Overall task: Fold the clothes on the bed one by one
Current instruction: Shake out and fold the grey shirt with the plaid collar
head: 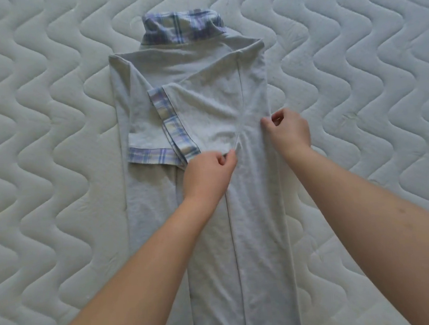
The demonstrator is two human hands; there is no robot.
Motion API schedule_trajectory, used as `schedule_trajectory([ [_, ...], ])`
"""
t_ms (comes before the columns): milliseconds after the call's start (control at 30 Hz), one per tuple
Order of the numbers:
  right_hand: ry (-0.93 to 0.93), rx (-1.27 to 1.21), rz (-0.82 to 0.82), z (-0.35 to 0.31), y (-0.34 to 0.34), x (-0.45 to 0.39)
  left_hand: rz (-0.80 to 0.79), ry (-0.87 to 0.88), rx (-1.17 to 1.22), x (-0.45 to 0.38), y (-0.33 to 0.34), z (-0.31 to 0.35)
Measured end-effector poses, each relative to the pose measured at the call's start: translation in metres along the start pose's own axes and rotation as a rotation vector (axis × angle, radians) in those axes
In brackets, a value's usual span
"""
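Shirt: a pale grey shirt lay flat in the middle of the bed, folded into a long narrow strip, both sides turned inward.
Collar: a plaid collar was at the far end.
Sleeves: two sleeves with plaid cuffs lay crossed on the left part.
Left hand: the left hand pinched a fold of cloth with its fingers near the centre seam.
Right hand: the right hand pinched the right edge of the shirt.
Bed: a white quilted mattress with wavy stitching was under everything.
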State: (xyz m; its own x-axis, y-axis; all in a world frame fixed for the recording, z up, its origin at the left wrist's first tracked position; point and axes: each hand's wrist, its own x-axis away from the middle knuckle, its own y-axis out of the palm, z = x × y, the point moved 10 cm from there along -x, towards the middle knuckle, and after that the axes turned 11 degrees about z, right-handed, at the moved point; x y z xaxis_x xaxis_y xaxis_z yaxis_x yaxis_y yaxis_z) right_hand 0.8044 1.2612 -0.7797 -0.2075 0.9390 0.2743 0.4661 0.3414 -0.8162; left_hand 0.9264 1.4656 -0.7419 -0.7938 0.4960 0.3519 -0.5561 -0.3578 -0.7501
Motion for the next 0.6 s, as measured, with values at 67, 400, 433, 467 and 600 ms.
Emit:
schedule_trajectory([
  [67, -0.017, -0.054, -0.003, -0.005, 0.0, -0.009, 0.041, 0.142, 0.083, -0.023, -0.013, 0.033],
  [400, -0.021, -0.132, -0.123, -0.017, 0.013, -0.042, 0.072, 0.449, -0.376, -0.187, 0.021, 0.147],
  [433, -0.014, -0.144, -0.137, -0.017, 0.015, -0.045, 0.031, 0.435, -0.422, -0.197, 0.029, 0.152],
  [467, -0.003, -0.161, -0.147, -0.017, 0.016, -0.046, -0.016, 0.419, -0.441, -0.205, 0.035, 0.155],
  [600, 0.024, -0.204, -0.146, -0.013, 0.018, -0.05, -0.125, 0.418, -0.356, -0.215, 0.05, 0.172],
])
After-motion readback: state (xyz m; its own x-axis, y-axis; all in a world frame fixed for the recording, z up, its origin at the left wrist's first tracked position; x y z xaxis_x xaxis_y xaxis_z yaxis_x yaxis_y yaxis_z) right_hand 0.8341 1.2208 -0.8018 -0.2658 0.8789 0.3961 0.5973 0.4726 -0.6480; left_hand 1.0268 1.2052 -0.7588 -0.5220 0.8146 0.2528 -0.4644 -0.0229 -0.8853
